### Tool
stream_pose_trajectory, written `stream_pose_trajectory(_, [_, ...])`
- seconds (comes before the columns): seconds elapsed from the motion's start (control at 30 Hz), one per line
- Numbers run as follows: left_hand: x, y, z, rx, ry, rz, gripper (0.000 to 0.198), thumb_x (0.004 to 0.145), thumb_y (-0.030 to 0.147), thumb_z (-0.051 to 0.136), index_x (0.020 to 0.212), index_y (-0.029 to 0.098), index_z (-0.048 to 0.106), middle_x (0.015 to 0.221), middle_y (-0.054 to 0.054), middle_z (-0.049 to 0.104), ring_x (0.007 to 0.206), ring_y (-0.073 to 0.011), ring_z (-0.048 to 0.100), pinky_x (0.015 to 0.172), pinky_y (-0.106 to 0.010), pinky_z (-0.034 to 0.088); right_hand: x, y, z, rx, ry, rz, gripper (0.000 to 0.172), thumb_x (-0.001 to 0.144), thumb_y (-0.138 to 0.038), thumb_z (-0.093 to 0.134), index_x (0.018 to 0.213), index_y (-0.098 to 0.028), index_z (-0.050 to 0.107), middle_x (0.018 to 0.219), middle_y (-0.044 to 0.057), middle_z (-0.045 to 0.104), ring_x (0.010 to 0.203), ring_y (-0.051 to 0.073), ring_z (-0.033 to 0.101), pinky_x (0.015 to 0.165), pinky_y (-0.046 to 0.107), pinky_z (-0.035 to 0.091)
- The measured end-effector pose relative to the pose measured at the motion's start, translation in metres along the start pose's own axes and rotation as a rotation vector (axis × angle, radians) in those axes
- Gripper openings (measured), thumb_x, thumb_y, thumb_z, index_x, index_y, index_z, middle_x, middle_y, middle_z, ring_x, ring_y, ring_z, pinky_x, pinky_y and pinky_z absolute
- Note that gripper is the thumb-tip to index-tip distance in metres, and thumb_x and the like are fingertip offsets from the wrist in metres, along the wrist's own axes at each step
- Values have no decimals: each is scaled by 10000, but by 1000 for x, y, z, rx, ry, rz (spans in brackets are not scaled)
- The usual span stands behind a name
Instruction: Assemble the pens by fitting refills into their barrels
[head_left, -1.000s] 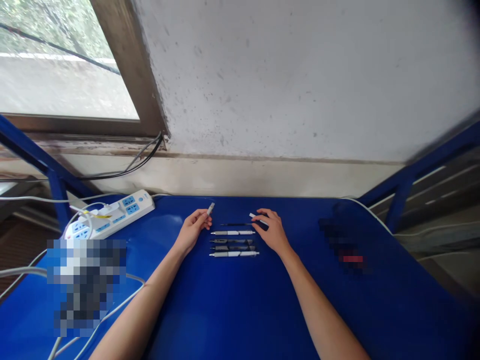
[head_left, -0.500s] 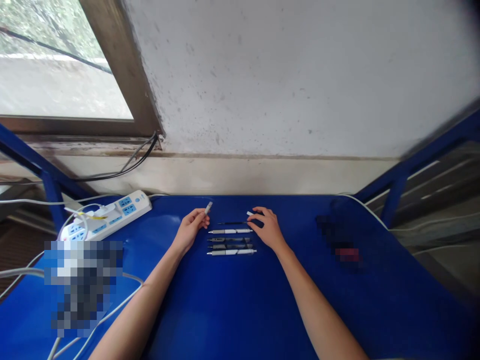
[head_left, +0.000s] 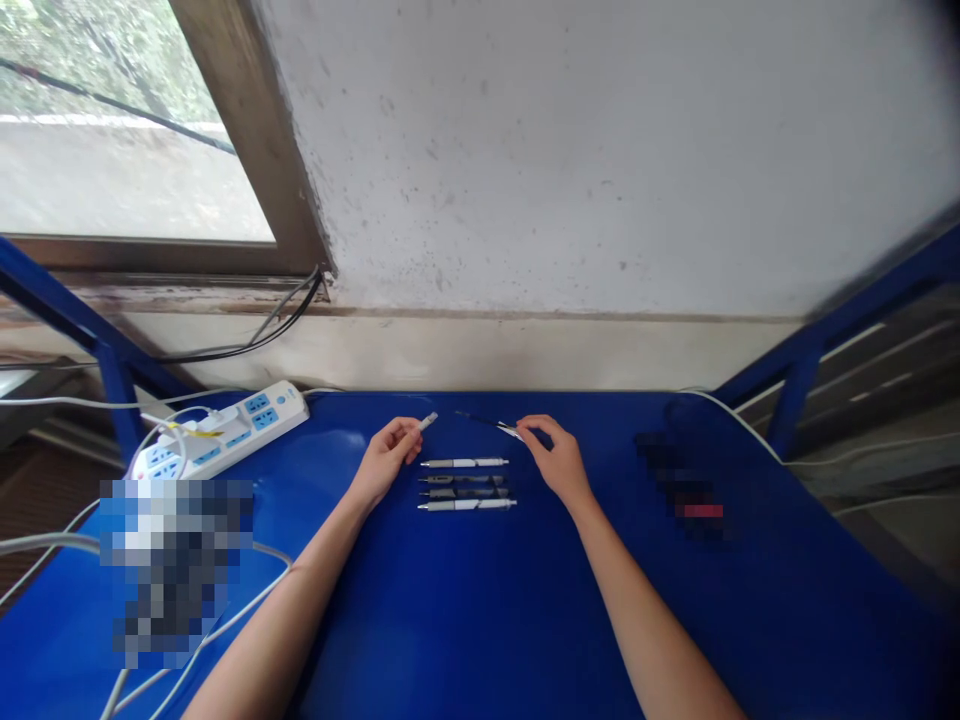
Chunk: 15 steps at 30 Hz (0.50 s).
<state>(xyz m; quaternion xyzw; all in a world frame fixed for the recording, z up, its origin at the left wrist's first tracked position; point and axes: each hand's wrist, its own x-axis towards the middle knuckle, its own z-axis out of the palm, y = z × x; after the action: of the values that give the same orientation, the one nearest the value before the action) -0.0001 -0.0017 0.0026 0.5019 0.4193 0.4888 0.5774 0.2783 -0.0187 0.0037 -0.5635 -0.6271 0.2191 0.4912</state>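
My left hand (head_left: 388, 458) is closed on a short white pen piece (head_left: 427, 421) that sticks out up and to the right. My right hand (head_left: 556, 460) pinches a thin dark refill (head_left: 480, 419) together with a small white pen part, lifted off the table and pointing left towards the left hand's piece. Between the hands several pens (head_left: 465, 484) lie in a row on the blue table (head_left: 480, 600), white ones at the top and bottom, dark ones in the middle.
A white power strip (head_left: 225, 432) with plugs and white cables lies at the table's far left. Blurred patches cover things at the left front and at the right. A wall and a window frame stand behind; blue rails flank the table.
My right hand has picked the thin dark refill up off the table and raised it towards the left hand. The left hand's piece has tilted a little to the right.
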Motion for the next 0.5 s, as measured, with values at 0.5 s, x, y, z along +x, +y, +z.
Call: stream_pose_trajectory(0.5, [-1,-1,-1,39,-22,46,254,795,371,682,942,181,598,696,24,567,579,-87,465,563,-218,354,-10,-7,13,275,-143,206,273,827,-465,618,818,-195,660,744,48,698,727,205,654,729,331,500])
